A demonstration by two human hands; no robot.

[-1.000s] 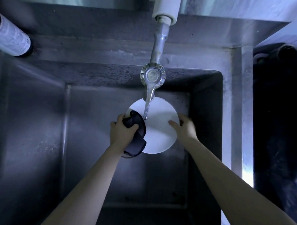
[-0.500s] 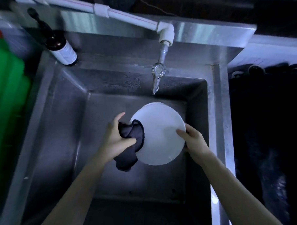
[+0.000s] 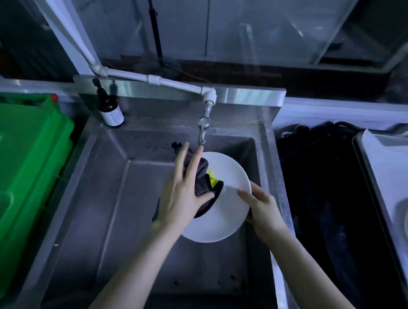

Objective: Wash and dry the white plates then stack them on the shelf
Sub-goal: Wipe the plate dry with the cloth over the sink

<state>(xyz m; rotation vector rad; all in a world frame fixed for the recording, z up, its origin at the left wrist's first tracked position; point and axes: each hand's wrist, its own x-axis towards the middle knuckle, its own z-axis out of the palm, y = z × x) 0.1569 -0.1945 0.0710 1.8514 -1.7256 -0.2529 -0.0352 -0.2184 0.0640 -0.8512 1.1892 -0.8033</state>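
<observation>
Head: plate [image 3: 224,214] near right sink rim [image 3: 269,165].

Over the steel-grey sink [image 3: 103,228] the plate [image 3: 226,214] is plain white, and the cloth [image 3: 201,175] on it is dark grey with a bright yellow-green patch. Left of the sink the bin [image 3: 23,162] is vivid green with a small red spot; on the back rim of the sink the bottle [image 3: 110,111] is dark brown with a white label and black pump.
</observation>
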